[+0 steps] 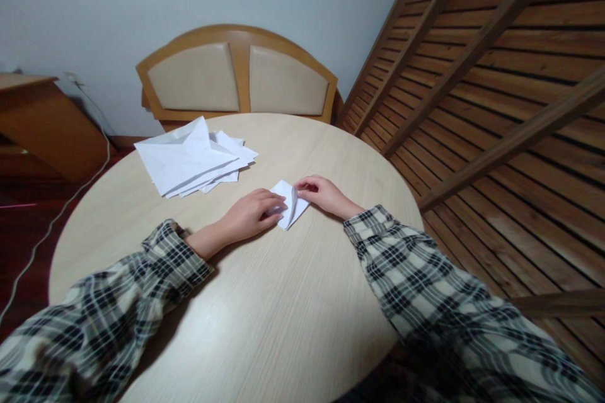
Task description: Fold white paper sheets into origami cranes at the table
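A small folded sheet of white paper (287,214) lies on the round table, one corner pointing toward me and a flap lifted along its middle. My left hand (255,211) rests on its left side, fingers stretched out flat over the paper. With thumb and forefinger, my right hand (321,194) pinches the raised flap on the right. Part of the paper's left side is hidden under my left fingers.
A stack of white paper sheets (189,160) lies at the table's back left. The pale wooden table (265,321) has a rounded edge. Behind it stands a padded headboard (243,69); a slatted wooden panel (496,113) rises at right. A cable (70,201) runs at left.
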The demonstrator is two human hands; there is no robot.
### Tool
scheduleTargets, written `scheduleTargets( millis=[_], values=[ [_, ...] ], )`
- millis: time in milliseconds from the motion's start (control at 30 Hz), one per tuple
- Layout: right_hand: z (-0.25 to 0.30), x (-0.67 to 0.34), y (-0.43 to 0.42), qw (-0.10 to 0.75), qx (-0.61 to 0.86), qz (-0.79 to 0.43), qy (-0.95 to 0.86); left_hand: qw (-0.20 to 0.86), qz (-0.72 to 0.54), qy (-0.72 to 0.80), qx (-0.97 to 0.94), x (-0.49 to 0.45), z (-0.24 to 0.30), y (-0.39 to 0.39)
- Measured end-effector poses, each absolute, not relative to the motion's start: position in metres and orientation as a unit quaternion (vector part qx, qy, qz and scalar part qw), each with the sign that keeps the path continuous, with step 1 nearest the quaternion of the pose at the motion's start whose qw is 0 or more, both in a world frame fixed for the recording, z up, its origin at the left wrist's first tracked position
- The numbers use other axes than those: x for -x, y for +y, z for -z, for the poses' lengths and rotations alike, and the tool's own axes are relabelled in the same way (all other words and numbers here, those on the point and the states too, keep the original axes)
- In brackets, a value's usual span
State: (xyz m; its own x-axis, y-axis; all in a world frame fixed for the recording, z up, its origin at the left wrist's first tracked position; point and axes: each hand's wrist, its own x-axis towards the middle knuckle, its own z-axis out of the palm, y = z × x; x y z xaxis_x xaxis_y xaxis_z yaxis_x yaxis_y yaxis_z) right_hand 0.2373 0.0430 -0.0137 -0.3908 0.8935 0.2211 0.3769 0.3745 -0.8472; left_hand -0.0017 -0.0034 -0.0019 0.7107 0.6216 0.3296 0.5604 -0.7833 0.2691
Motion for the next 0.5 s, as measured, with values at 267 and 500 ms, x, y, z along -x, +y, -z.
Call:
scheduleTargets(
  millis=[267,500],
  values=[
    [0.0159,-0.2386,0.0423,0.346,0.410,-0.346,-0.770,0.104,-0.212,0.331,-0.914,0.0009,-0.0003,-0.0040],
    [0.0121,-0.2395,0.0396,0.311,0.406,-0.300,-0.805,0.112,-0.216,0.336,-0.910,0.0012,0.0002,-0.0040]
  ],
)
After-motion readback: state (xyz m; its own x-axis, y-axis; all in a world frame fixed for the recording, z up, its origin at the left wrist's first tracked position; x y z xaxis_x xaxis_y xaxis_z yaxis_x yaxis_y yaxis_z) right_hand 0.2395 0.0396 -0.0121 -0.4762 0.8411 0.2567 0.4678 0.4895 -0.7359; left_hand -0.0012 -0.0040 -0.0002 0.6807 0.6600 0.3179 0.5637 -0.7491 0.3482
